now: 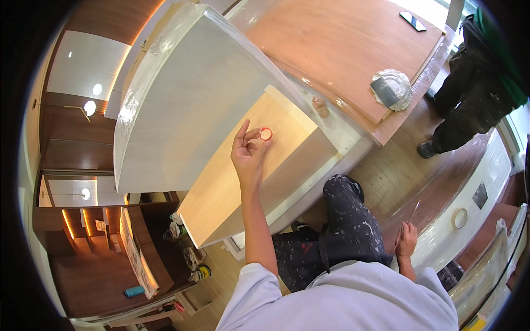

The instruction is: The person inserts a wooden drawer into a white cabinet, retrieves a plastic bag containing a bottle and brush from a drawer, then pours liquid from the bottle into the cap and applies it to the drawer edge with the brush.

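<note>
My left hand pinches a small round cap with a red rim between thumb and fingers, above a pale wooden cabinet piece. Its pale inside faces up. Low at the right, my right hand is closed around a thin light-coloured stick, perhaps a fine brush; its tip is too small to make out. Beyond the cabinet piece, a small bottle with pinkish contents stands on a white ledge.
A plastic-wrapped grey panel rises behind the cabinet piece. On a wooden board lie a phone and a white cloth with a grey pad. Another person's dark trousers are at upper right. A tape roll rests on wrapped panels.
</note>
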Demonstrator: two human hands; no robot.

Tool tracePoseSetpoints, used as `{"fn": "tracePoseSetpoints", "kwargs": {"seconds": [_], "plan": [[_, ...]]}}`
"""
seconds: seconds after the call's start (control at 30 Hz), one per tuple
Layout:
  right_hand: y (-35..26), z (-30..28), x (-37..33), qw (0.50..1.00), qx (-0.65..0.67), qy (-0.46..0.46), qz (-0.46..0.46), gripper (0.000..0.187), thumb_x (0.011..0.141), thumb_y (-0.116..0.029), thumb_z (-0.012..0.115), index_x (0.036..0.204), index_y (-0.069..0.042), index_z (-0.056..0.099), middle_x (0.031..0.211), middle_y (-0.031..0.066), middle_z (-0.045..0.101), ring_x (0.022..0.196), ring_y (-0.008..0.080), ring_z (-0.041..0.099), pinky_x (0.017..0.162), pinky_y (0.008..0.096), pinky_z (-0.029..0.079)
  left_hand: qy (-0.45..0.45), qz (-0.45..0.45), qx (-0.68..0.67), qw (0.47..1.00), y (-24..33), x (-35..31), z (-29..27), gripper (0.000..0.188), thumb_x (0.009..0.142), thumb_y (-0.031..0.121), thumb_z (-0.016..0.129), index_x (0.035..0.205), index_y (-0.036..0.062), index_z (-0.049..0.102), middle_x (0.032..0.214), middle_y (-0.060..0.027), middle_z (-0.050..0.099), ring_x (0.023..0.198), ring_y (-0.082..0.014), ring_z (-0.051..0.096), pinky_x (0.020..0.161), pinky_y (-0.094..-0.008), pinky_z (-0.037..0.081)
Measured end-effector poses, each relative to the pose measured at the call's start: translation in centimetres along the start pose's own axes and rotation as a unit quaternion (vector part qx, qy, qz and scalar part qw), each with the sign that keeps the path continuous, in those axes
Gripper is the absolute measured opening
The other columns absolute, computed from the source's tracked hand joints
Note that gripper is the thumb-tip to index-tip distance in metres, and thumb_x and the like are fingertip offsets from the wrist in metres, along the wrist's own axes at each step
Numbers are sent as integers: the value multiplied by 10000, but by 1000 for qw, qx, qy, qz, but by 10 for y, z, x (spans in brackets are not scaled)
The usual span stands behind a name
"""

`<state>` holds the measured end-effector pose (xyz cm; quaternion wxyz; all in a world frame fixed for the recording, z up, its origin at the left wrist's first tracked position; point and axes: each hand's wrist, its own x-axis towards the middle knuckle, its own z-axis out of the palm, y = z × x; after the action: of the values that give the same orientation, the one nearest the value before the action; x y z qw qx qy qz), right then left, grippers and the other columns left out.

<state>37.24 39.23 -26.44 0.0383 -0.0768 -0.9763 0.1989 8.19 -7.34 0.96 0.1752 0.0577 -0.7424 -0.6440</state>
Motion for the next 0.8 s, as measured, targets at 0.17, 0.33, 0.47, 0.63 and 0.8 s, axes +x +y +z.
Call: {"fn": "tracePoseSetpoints", "kwargs": {"seconds": [0.17, 0.33, 0.47, 0.63, 0.8], "plan": [[1, 0, 1, 1000, 1, 3, 6, 301, 911, -94, 713, 1209, -72, 671, 1192, 133, 648, 1130, 352, 617, 956, 467, 517, -21, -22, -83, 996, -1, 2, 10, 707, 880, -37, 811, 1517, -29, 505, 1240, -133, 692, 1081, -150, 684, 903, -262, 602], [3, 3, 2, 1000, 11, -6, 3, 318, 905, -105, 715, 1217, -78, 664, 1184, 125, 647, 1119, 343, 617, 950, 458, 514, -56, -22, 0, 998, -5, 5, 11, 692, 925, -24, 777, 1542, -50, 465, 1272, -147, 686, 1170, -201, 680, 1027, -329, 590], [4, 1, 2, 999, 19, -30, 0, 349, 893, -110, 721, 1236, -82, 662, 1206, 123, 650, 1117, 340, 621, 934, 450, 512, -89, 7, 171, 981, -6, 8, 12, 707, 933, -10, 779, 1560, -45, 455, 1268, -126, 711, 1227, -194, 647, 1103, -354, 523], [5, 0, 1, 998, 26, -65, 8, 399, 875, -112, 736, 1266, -89, 660, 1228, 117, 656, 1130, 334, 626, 912, 446, 512, -104, 19, 207, 973, -3, 7, 11, 737, 917, -17, 788, 1571, -38, 450, 1265, -96, 726, 1280, -169, 602, 1197, -372, 411], [6, 0, 0, 993, 22, -114, 11, 478, 929, -145, 674, 1403, -106, 627, 1361, 124, 640, 1162, 330, 625, 930, 443, 511, -83, 1, 149, 985, -1, 5, 14, 805, 870, -36, 810, 1584, -20, 440, 1260, -77, 742, 1264, -168, 578, 1199, -383, 382]]}}
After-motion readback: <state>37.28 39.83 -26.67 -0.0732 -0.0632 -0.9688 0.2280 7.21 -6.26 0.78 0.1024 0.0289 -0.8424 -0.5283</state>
